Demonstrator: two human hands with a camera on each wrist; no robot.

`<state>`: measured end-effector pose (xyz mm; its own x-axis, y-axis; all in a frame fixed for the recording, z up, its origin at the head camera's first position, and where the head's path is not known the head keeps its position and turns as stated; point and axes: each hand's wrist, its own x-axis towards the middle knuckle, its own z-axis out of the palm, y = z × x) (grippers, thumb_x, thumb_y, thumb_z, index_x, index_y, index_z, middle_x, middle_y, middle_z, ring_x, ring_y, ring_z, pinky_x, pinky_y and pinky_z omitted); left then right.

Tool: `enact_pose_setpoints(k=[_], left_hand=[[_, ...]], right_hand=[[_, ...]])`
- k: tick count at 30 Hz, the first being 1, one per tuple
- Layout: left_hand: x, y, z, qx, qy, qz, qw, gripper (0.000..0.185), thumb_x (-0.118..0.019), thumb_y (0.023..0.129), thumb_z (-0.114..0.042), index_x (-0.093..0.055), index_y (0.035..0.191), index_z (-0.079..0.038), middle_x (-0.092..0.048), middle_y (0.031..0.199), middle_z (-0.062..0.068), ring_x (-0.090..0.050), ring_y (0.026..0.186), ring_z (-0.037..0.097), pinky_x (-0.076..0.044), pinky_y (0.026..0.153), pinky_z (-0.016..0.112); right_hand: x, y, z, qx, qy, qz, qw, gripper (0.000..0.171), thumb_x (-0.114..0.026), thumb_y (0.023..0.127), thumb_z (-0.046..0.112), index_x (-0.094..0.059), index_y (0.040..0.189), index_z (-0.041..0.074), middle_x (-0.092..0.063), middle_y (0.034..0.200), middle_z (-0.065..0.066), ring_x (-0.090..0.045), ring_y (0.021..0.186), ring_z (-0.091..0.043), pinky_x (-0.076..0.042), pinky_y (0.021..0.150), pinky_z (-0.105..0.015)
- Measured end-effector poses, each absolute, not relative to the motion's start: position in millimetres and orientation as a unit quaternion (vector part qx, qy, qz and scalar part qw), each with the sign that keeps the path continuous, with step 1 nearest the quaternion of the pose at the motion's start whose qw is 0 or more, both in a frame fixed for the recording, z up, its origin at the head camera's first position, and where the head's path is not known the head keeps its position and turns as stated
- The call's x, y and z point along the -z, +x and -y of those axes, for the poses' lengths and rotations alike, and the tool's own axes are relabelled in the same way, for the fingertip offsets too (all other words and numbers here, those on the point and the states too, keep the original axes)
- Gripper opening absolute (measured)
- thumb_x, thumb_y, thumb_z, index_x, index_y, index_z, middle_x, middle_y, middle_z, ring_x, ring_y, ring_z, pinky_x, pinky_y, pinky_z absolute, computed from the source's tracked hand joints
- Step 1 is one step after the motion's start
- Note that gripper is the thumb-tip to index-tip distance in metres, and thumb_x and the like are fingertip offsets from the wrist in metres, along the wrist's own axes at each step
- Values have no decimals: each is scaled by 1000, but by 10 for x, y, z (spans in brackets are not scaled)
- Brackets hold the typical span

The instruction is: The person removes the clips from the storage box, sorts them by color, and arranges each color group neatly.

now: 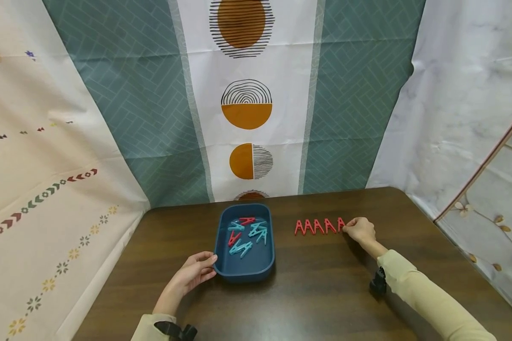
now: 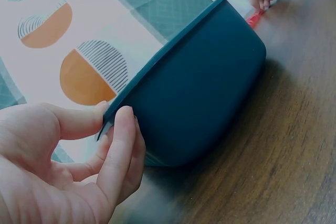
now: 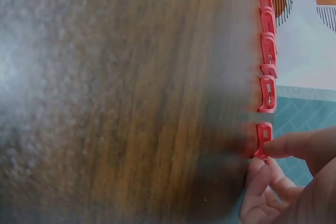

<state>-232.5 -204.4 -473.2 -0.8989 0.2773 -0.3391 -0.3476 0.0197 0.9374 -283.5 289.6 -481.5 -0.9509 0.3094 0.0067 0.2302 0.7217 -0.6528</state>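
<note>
A dark blue plastic tub (image 1: 249, 277) stands on the table with several light blue clothespins (image 1: 241, 247) and two red clothespins (image 1: 234, 238) inside. My left hand (image 1: 195, 271) pinches the tub's rim at its near left corner, thumb on top and fingers beneath, as the left wrist view shows. To the right of the tub, several red clothespins (image 1: 317, 226) form a row on the table. At the row's right end, my right hand (image 1: 360, 229) pinches the last red clothespin (image 3: 264, 139) between thumb and fingers; it sits slightly apart from its neighbour in the right wrist view.
The brown wooden table (image 1: 324, 293) reaches back to a patterned cloth (image 1: 247, 161) hanging behind it. More cloth hangs at the left and right sides. Both wrists carry a black strapped device (image 1: 379, 282).
</note>
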Motion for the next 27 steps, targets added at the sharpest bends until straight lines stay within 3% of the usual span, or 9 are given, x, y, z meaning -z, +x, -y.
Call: enact_pose_setpoints(k=[5,13,21,27], left_hand=[[4738,-2348,2048,-697,-27,-681,222,40,-63,94,-26,-45,119,1,-62,88,2,-67,77,8,-57,76,22],[4718,-2347,2054,-693,-14,-686,222,32,-62,95,-22,-47,115,-1,-62,87,1,-66,76,7,-57,75,21],[4722,-2360,2048,-694,-20,-685,219,36,-62,95,-23,-46,117,-1,-62,89,2,-65,78,9,-57,77,23],[4751,-2351,2049,-700,-24,-679,220,34,-62,95,-23,-46,117,-1,-61,88,1,-65,77,8,-57,74,21]], right_hand=[[4802,-2843,-2893,-343,-138,927,58,18,-66,84,18,-68,85,0,-69,90,-20,-62,89,-42,-48,74,-52],[4806,-2845,-2909,-350,-133,926,55,20,-65,85,19,-68,85,-1,-68,86,-19,-62,80,-36,-48,68,-48],[4793,-2874,-2908,-350,-143,922,84,25,-60,90,24,-67,89,0,-68,83,-16,-61,78,-32,-46,64,-43],[4767,-2873,-2827,-348,-117,922,119,21,-56,91,20,-65,94,0,-67,82,-15,-57,68,-25,-42,53,-33]])
